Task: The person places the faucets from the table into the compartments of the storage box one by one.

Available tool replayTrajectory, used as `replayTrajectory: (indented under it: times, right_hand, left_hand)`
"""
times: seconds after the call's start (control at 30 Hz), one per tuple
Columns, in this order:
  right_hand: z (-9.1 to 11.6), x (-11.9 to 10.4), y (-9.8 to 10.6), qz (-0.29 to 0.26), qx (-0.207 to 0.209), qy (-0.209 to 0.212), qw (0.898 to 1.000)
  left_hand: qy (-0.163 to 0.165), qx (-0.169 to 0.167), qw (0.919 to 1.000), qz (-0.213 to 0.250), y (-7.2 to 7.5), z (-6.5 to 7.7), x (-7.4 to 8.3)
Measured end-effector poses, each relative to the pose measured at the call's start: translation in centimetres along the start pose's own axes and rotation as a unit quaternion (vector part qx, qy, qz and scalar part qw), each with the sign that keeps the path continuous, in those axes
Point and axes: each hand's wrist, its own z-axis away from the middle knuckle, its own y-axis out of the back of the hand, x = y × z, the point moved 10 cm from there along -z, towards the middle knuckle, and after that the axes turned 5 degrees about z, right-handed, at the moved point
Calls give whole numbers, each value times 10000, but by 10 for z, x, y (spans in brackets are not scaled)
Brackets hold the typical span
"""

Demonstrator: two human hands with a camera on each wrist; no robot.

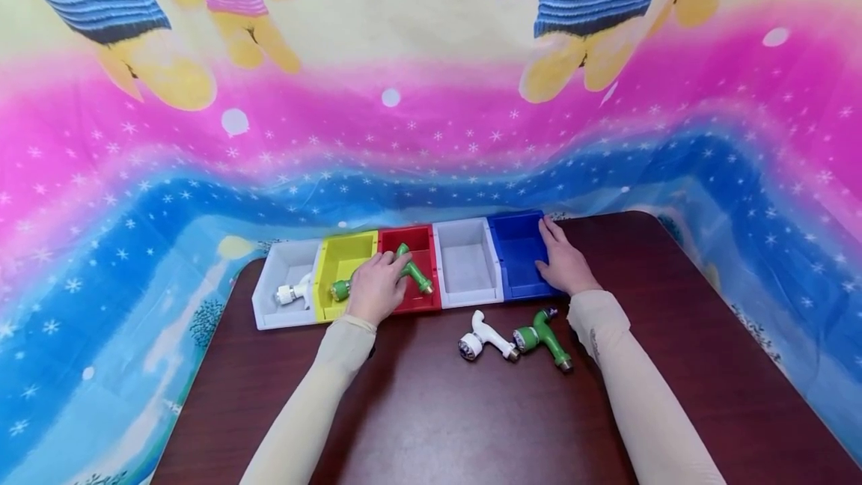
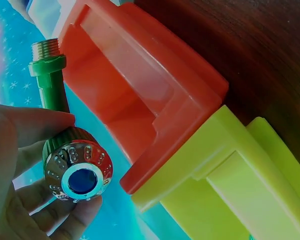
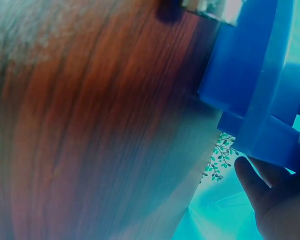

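Observation:
My left hand (image 1: 378, 287) holds a green tap (image 1: 416, 275) over the red bin (image 1: 423, 242). In the left wrist view, thumb and fingers surround its round silver-faced knob (image 2: 82, 180), and the threaded end points up. Another green tap (image 1: 340, 290) lies in the yellow bin (image 1: 346, 247), partly hidden by this hand. My right hand (image 1: 567, 264) rests against the right side of the blue bin (image 1: 518, 245), fingers extended along its rim. In the right wrist view, that hand (image 3: 285, 205) is partly out of frame beside the blue wall.
A white tap (image 1: 488, 339) and a green tap (image 1: 544, 339) lie on the dark wooden table (image 1: 471, 418) before the bins. Another white tap (image 1: 294, 293) sits in the leftmost white bin (image 1: 266, 298). A second white bin (image 1: 466, 257) stands between red and blue. Behind hangs a patterned cloth (image 1: 431, 126).

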Motion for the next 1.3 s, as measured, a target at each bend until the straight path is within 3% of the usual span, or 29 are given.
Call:
replayTrajectory:
  times: [0.17,0.97,1.3]
  right_hand:
    - [0,1,0,-32,17,-14,10000]
    - [-1,1,0,26,29,20,10000]
    - [-1,1,1,12,79,-11,10000]
  left_hand:
    - [-80,105,9997,-219,-1,-2,2]
    - [146,-337,9980,-507,-24,-9,-6]
    - [35,-467,9971,-600,-32,-11,-4]
